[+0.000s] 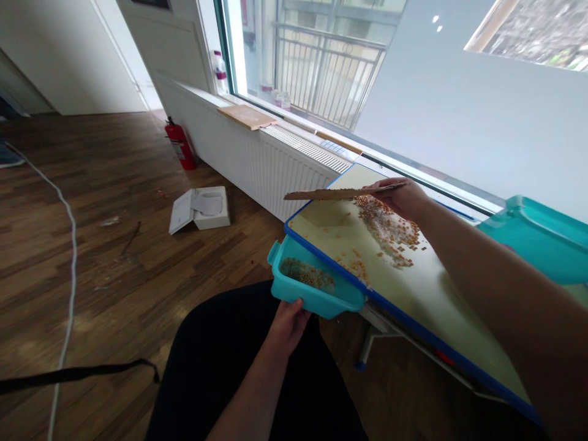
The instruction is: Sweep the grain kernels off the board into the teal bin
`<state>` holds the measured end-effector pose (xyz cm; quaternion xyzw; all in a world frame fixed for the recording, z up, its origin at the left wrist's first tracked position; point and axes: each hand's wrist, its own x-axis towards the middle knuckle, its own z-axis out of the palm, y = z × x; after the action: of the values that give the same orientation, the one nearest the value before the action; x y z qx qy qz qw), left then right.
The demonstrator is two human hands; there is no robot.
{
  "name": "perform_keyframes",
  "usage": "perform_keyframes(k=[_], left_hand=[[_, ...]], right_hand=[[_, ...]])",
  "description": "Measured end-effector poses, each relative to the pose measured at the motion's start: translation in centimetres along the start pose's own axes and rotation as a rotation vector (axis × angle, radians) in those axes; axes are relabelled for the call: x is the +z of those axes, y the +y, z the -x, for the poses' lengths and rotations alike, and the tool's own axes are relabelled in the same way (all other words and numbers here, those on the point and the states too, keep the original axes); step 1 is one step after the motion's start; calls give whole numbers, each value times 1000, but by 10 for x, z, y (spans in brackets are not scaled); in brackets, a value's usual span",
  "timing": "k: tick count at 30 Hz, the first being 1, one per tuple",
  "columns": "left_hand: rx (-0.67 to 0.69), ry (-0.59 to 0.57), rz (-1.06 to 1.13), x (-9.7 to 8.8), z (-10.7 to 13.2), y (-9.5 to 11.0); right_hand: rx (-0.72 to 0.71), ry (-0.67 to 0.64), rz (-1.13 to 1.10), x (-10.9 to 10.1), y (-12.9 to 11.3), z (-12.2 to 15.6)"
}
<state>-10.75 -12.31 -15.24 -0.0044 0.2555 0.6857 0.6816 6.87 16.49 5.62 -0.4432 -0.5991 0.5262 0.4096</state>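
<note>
My left hand [290, 324] grips the near side of a turquoise plastic box [316, 299], thumb up on its wall. The box is held at the blue edge of the table, with a layer of grain-like kernels [307, 274] inside. Above the tabletop, my right hand [399, 197] pinches the right end of a thin brown cardboard piece [331, 194], seen nearly edge-on. A heap of orange and whitish kernels [388, 229] lies spread below that hand. More loose kernels [356, 266] are scattered on the table near the box.
The pale table [441, 300] with a blue rim stands by the window. A turquoise lid or bin [542, 236] rests on its right part. On the floor are an open white box [212, 208], a red fire extinguisher [180, 146] and a white cable [73, 245]. A radiator [257, 153] runs below the sill.
</note>
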Motion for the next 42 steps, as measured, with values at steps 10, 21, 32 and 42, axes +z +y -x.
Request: perform_keyframes(k=[10, 21, 32, 42], left_hand=[[68, -10, -1, -2, -5, 18], [62, 12, -18, 2, 0, 19], [36, -11, 9, 1, 2, 12], [10, -31, 21, -1, 7, -1]], right_hand=[[4, -99, 46, 8, -7, 21], [31, -163, -9, 17, -7, 34], [-21, -259, 30, 15, -8, 45], [-49, -316, 87, 11, -10, 56]])
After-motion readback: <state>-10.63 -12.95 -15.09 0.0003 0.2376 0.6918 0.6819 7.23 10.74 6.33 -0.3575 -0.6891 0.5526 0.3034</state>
